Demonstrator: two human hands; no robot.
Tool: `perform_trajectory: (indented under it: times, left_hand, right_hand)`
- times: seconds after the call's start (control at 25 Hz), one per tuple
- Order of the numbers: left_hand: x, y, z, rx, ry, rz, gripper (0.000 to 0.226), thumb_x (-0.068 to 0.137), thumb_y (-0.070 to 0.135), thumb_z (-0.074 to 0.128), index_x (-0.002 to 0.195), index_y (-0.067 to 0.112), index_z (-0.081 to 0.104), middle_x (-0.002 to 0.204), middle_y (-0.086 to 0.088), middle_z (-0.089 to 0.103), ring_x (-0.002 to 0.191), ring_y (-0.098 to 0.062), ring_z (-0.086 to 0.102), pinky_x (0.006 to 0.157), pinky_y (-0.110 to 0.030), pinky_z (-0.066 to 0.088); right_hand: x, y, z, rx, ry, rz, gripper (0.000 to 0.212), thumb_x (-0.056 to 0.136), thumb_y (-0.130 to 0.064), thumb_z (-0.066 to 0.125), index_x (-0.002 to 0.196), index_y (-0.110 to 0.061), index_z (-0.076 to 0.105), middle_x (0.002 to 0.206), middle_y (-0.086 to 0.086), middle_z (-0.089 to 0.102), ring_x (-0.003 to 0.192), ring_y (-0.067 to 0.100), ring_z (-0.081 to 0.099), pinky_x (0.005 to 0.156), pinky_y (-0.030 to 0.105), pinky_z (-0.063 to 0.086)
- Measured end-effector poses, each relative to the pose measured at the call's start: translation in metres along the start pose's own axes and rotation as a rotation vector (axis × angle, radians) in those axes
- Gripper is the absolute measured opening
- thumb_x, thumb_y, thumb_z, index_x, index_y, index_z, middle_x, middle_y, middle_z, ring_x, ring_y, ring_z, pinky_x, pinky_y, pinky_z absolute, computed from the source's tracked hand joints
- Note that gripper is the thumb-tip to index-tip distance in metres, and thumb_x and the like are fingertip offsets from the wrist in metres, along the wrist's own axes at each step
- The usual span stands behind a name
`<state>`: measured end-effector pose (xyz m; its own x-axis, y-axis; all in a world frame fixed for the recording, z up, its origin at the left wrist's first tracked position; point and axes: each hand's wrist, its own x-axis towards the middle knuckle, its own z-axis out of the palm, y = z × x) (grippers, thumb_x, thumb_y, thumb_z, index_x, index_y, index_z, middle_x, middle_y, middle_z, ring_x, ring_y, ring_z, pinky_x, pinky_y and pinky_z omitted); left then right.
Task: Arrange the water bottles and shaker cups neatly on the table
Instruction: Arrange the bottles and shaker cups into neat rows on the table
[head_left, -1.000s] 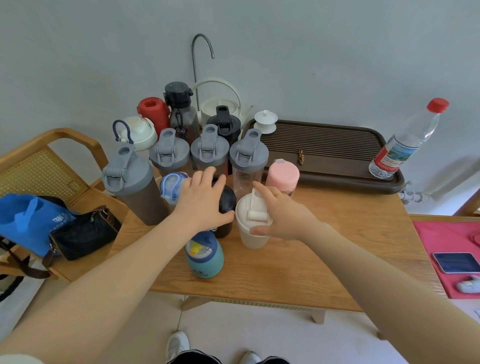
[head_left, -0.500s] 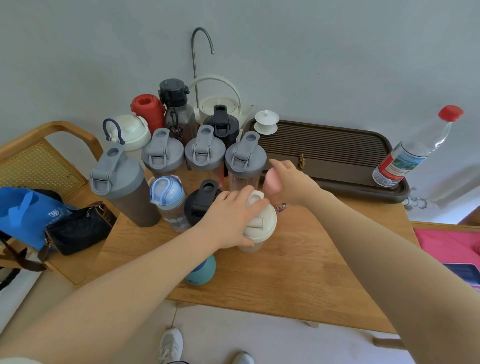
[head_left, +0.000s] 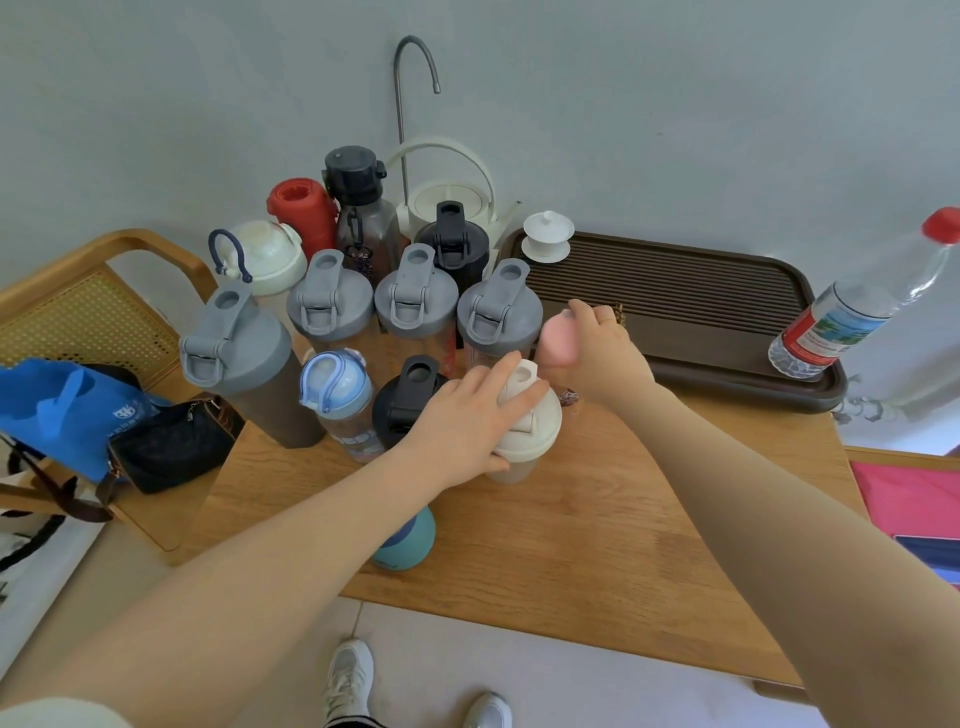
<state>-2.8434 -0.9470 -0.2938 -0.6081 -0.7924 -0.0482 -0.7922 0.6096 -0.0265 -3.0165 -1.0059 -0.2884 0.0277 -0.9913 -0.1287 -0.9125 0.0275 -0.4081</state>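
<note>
Left hand (head_left: 467, 421) lies palm-down over the lid of the cream shaker cup (head_left: 524, 441), fingers spread across the top and thumb curled under the lid's near edge, so it is clamped on the cup. The cup stands upright on the wooden worktop (head_left: 597, 545), near the middle.

Right hand (head_left: 597, 348) is closed around the pink-lidded bottle (head_left: 558, 340), just behind and right of the cream cup; only the pink top shows past the fingers. It sits close to the front rim of the dark slatted tea tray (head_left: 727, 291).

Behind these, a row of three grey-lidded shakers (head_left: 410, 296), upright and nearly touching. A taller grey-lidded dark shaker (head_left: 244, 358) stands left of them, at the worktop's left edge. In front of the row: a blue-lidded clear bottle (head_left: 337, 395) and a black-lidded bottle (head_left: 405, 400), side by side, the black one just left of the cream cup.

Back cluster by the wall: white-lidded bottle with a blue loop (head_left: 265, 254), red bottle (head_left: 301, 208), tall smoky bottle with black cap (head_left: 358, 208), black shaker (head_left: 452, 239).

A teal bottle (head_left: 408, 540) stands near the front edge, partly hidden under the left forearm.

A clear plastic water bottle with a red cap (head_left: 852, 312) stands on the tray's right end.
</note>
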Motion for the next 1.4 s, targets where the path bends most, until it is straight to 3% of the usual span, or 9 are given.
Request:
perform_trajectory:
  times: [0.2, 0.32, 0.48, 0.56, 0.64, 0.8, 0.92, 1.2, 1.4]
  left_hand:
    - [0.003, -0.002, 0.002, -0.007, -0.016, -0.014, 0.096, 0.077, 0.039, 0.067, 0.145, 0.027, 0.0, 0.156, -0.012, -0.001, 0.133, -0.03, 0.026, 0.101, -0.04, 0.035]
    - [-0.004, -0.011, -0.005, -0.076, -0.058, 0.007, 0.099, 0.076, 0.046, 0.066, 0.146, 0.024, -0.001, 0.157, -0.009, -0.002, 0.139, -0.027, 0.017, 0.11, -0.04, 0.025]
    - [-0.04, -0.047, -0.009, -0.081, 0.072, 0.116, 0.067, 0.08, 0.042, 0.056, 0.138, 0.015, 0.036, 0.149, -0.009, 0.033, 0.138, -0.031, 0.027, 0.113, -0.044, 0.014]
    - [-0.059, -0.07, -0.013, -0.097, 0.161, 0.115, 0.054, 0.076, 0.026, 0.048, 0.128, 0.011, 0.049, 0.139, -0.011, 0.048, 0.133, -0.034, 0.037, 0.11, -0.046, 0.015]
    - [-0.077, -0.09, -0.017, -0.144, 0.197, 0.07, 0.053, 0.074, 0.013, 0.05, 0.128, 0.008, 0.05, 0.139, -0.013, 0.047, 0.134, -0.034, 0.034, 0.11, -0.045, 0.018]
    - [-0.103, -0.116, -0.016, -0.208, 0.255, 0.076, 0.051, 0.076, 0.016, 0.051, 0.126, 0.006, 0.05, 0.139, -0.018, 0.045, 0.133, -0.036, 0.035, 0.107, -0.047, 0.031]
    - [-0.114, -0.124, -0.007, -0.251, 0.247, 0.122, 0.049, 0.077, 0.014, 0.057, 0.125, 0.005, 0.05, 0.139, -0.019, 0.043, 0.132, -0.036, 0.036, 0.106, -0.046, 0.032]
    - [-0.126, -0.132, 0.002, -0.328, 0.178, 0.187, 0.051, 0.083, 0.014, 0.058, 0.132, 0.008, 0.044, 0.147, -0.015, 0.033, 0.137, -0.032, 0.028, 0.108, -0.043, 0.029]
    - [-0.115, -0.113, 0.0, -0.331, 0.186, 0.209, 0.054, 0.086, 0.019, 0.056, 0.137, 0.011, 0.037, 0.151, -0.011, 0.026, 0.14, -0.028, 0.022, 0.112, -0.041, 0.024]
  right_hand:
    - [-0.008, 0.009, -0.01, 0.033, -0.186, -0.043, 0.095, 0.079, -0.023, 0.068, 0.149, -0.016, 0.006, 0.157, 0.009, 0.005, 0.142, 0.037, 0.012, 0.113, 0.048, 0.022]
    - [-0.03, 0.0, -0.016, 0.074, 0.055, -0.134, 0.072, 0.081, -0.016, 0.058, 0.145, -0.013, 0.026, 0.154, 0.01, 0.022, 0.141, 0.034, 0.018, 0.111, 0.045, 0.026]
    - [-0.073, -0.05, -0.015, 0.085, 0.307, -0.455, 0.034, 0.079, -0.018, 0.048, 0.109, -0.009, 0.061, 0.112, 0.011, 0.062, 0.099, 0.031, 0.059, 0.075, 0.032, 0.043]
    - [-0.093, -0.083, -0.002, 0.034, 0.275, -0.613, 0.027, 0.078, -0.021, 0.042, 0.089, -0.009, 0.064, 0.09, 0.01, 0.065, 0.074, 0.029, 0.063, 0.057, 0.032, 0.047]
    - [-0.105, -0.109, 0.018, -0.033, 0.225, -0.665, 0.025, 0.08, -0.022, 0.042, 0.087, -0.009, 0.063, 0.087, 0.01, 0.063, 0.069, 0.028, 0.061, 0.05, 0.034, 0.046]
    - [-0.124, -0.142, 0.067, -0.204, -0.129, -0.44, 0.051, 0.089, -0.041, 0.052, 0.131, -0.014, 0.043, 0.13, 0.009, 0.046, 0.112, 0.027, 0.05, 0.083, 0.041, 0.049]
    - [-0.132, -0.16, 0.098, -0.357, -0.216, -0.302, 0.072, 0.082, -0.056, 0.056, 0.138, -0.018, 0.031, 0.138, 0.008, 0.038, 0.121, 0.028, 0.04, 0.092, 0.041, 0.045]
    - [-0.14, -0.175, 0.109, -0.462, -0.225, -0.023, 0.062, 0.079, -0.035, 0.069, 0.128, -0.018, 0.035, 0.132, 0.013, 0.038, 0.105, 0.036, 0.054, 0.067, 0.037, 0.044]
    - [-0.159, -0.134, 0.088, -0.362, -0.257, 0.076, 0.058, 0.075, -0.039, 0.071, 0.121, -0.022, 0.04, 0.12, 0.005, 0.046, 0.099, 0.03, 0.056, 0.064, 0.035, 0.044]
